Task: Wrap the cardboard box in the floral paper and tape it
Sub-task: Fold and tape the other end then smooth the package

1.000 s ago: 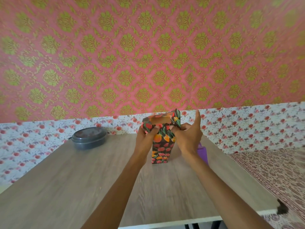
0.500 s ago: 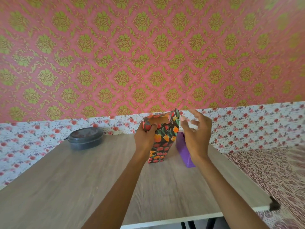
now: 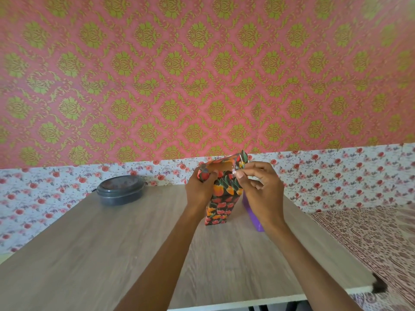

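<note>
Surface: a table (image 3: 112, 254) with a grey-brown wood-grain laminate top, matte, with a pale front edge. Its far side runs up to the wall.
Wall above: damask wallpaper (image 3: 202, 75) with a pink-red ground and olive-green medallions repeated in a diamond lattice.
Wall below: a rose-print band (image 3: 336, 176), white and strewn with small red roses, which meets the table's far edge.
To the right: a patterned cloth (image 3: 370, 239), pale with a dense maroon print, lying beside the table's right edge.
Far left: a dark grey container (image 3: 121, 189), round, shallow and lidded, with a plastic look. It sits on the table well apart from the box.
Task thing: the cardboard box (image 3: 221, 169) stands upright on its narrow end near the far middle of the table. It is tall and slim, and bare brown card shows only at the top end.
Wrap: the floral paper (image 3: 219, 207) has a dark ground with red and orange tulip-like blooms and green leaves. It is smooth and drawn tight round the box's sides, and a pointed flap stands up at the top right corner.
Left: the left hand (image 3: 199, 189) grips the box's upper left, fingers curled round the side and thumb on the folded paper at the top.
Right: the right hand (image 3: 258, 187) is at the upper right corner, thumb and forefinger pinching a thin clear strip (image 3: 240, 163), the other fingers loosely curled. Whether the strip touches the paper cannot be told.
Beside the box: a purple object (image 3: 253, 217), smooth and blocky, sits just right of the box. It is mostly hidden behind the right hand, so what it is cannot be told.
</note>
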The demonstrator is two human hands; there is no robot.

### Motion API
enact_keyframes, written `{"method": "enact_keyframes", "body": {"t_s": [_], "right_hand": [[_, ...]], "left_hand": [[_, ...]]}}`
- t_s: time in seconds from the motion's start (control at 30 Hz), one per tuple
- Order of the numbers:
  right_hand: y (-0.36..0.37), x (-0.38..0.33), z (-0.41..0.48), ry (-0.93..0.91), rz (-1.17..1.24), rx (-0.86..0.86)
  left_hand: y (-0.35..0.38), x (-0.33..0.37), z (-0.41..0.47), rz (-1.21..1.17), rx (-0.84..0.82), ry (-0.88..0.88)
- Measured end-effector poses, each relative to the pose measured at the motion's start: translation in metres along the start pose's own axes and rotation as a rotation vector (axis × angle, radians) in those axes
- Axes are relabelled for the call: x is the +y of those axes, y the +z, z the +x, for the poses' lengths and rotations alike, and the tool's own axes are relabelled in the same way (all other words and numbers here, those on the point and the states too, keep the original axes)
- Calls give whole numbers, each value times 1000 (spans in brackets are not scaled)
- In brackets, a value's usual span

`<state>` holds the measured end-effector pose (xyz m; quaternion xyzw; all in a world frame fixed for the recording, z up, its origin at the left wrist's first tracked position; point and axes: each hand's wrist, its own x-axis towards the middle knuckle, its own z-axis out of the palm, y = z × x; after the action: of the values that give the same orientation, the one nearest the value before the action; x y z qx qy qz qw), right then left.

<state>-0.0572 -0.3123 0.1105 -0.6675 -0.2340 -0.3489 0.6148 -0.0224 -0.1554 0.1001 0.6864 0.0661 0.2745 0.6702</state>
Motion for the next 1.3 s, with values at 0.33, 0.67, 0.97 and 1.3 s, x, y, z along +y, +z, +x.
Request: {"method": "enact_keyframes", "body": {"t_s": [0.33,0.67,0.97,1.3], "right_hand": [[1,-6,2,124,140,-132],[5,-8,3,72,-8,-99],[3,-5,6,93,-112,41],[3,-9,11,267,-3,137]], "left_hand": [[0,-2,2,-1,0,-2],[-1,1,-1,16,-12,-3],[0,3,2,7,-30,-4],[-1,5,1,9,-29,-14]]}}
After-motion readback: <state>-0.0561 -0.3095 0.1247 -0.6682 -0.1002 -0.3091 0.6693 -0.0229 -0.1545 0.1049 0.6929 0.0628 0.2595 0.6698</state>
